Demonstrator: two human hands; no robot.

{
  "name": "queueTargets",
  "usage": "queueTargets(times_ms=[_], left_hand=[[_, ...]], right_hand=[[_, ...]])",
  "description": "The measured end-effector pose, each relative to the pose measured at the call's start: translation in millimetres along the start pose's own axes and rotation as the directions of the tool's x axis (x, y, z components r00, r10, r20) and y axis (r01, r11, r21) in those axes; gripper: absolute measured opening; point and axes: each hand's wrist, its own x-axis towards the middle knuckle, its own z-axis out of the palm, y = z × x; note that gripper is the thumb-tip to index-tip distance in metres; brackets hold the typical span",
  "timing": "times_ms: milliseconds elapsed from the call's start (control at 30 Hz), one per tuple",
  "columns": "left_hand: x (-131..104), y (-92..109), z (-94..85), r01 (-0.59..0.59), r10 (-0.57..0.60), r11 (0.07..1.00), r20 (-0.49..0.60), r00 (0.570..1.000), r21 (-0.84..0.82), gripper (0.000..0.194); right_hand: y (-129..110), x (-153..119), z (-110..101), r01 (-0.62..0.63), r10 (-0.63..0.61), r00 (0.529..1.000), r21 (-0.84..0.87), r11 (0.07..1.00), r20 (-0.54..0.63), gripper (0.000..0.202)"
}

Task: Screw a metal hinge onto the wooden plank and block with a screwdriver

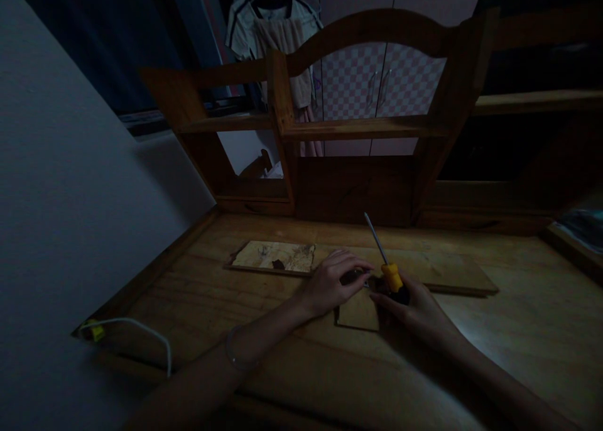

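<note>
At a flat wooden piece (pixel 358 316), our right hand (pixel 421 305) grips a tip-up, yellow-and-black-handled metal screwdriver (pixel 391 274); our left hand (pixel 335 281) curls, its grip we cannot tell. Behind lies a ragged-patched wooden board (pixel 268 255), then an open-compartmented brown wooden hutch (pixel 362 129).

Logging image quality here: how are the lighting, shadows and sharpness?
Head view: dim overall, with a pale sheen on the tabletop right of the right hand, dark shadow on its near side; head view: the screwdriver reads clearly, but detail within the left hand's curl is too dark to identify.
</note>
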Motion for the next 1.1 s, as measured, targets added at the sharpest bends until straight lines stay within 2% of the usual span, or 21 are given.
queueTargets(times_ms=[233,333,500,700,1100], left_hand=[[-0.9,-0.3,2.7,0.0,0.001,1.0,-0.008,1.0,0.009,0.014],[-0.7,0.0,2.2,0.011,-0.011,0.999,0.004,1.0,0.042,0.01],[-0.6,-2.3,2.0,-0.024,0.026,0.996,-0.028,0.999,0.082,0.014],[-2.2,-1.0,3.4,-0.051,0.051,0.99,0.01,0.999,0.131,0.01],[-3.9,0.2,6.5,-0.037,0.034,0.995,0.035,0.999,0.095,0.019]], right_hand=[[-10.3,-2.2,-2.1,0.022,-0.023,1.0,0.052,0.998,0.017,0.041],[-9.1,-2.0,-2.4,0.026,-0.026,1.0,0.033,0.999,0.007,0.04],[-4.4,0.3,-2.2,0.043,-0.043,0.999,0.017,0.999,0.006,0.044],[-7.5,1.6,-1.7,0.041,-0.042,0.999,0.05,0.998,0.022,0.041],[-9.4,-0.6,-2.3,0.055,-0.055,0.998,0.028,0.998,0.003,0.041]])
